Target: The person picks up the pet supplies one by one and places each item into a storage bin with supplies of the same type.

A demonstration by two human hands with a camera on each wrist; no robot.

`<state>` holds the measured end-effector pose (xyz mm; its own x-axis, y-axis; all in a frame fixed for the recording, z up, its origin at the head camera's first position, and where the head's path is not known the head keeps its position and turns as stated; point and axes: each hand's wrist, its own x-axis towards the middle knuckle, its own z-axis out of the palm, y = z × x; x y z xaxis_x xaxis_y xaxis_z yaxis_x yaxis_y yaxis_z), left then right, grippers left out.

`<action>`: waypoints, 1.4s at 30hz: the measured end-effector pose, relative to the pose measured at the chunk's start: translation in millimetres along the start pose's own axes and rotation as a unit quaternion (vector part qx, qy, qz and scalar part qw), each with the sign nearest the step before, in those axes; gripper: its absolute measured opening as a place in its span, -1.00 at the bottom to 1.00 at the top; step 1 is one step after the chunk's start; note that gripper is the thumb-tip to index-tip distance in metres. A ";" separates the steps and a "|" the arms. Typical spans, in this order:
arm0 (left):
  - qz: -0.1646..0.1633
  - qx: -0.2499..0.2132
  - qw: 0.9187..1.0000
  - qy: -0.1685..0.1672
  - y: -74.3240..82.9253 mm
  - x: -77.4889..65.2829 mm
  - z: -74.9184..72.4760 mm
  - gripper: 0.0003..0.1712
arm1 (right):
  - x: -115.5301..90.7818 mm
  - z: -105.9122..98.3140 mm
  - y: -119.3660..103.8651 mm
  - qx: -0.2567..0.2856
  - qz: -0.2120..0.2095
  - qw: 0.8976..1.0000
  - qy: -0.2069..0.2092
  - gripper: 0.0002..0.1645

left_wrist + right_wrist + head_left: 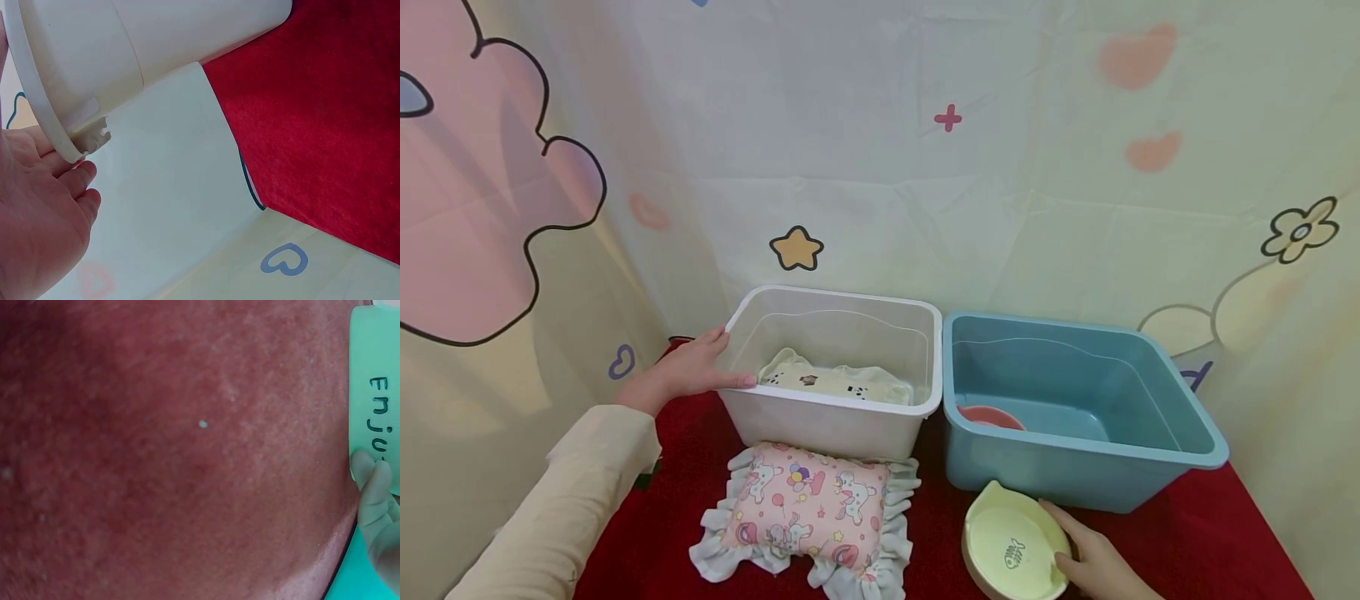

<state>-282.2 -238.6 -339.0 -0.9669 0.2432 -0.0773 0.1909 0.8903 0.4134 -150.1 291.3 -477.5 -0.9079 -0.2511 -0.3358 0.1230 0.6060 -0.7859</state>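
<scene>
My left hand (688, 367) grips the left rim of a white plastic bin (827, 423), thumb over the front edge. In the left wrist view the fingers (78, 181) curl beneath the rim. A cream cloth with dark prints (831, 381) lies inside that bin. At the lower right, my right hand (1097, 558) holds a pale yellow bowl (1000, 529) by its right side, thumb at the rim. The right wrist view catches lettering on the bowl's outer wall (369, 362), with fingertips (362, 465) against it.
A blue bin (1037, 467) stands right of the white one, with a coral-red bowl (992, 417) in it. In front of the white bin lies a pink unicorn pillow (808, 504) with white ruffles. Red cloth (677, 500) covers the table; a printed curtain (865, 125) hangs behind.
</scene>
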 end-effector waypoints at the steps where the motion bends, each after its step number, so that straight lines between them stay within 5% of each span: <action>1: -0.001 0.000 1.000 0.000 0.0 0.0 -0.1 0.24 | 0.2 0.0 0.5 0.006 0.004 1.000 0.000 -0.02; 20: 0.005 -0.005 1.000 0.005 -1.5 0.4 1.4 0.21 | 2.7 3.2 1.5 0.088 0.026 0.996 -0.010 -0.14; 42: 0.004 -0.005 1.000 0.000 -1.0 0.0 0.9 0.22 | 5.2 12.1 -5.3 0.069 0.082 0.991 0.081 -0.22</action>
<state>-282.3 -239.1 -340.2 -0.9652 0.2506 -0.0740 0.1971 0.8841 0.4238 -150.6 277.6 -481.3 -0.9225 -0.0269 -0.3851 0.3167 0.5176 -0.7949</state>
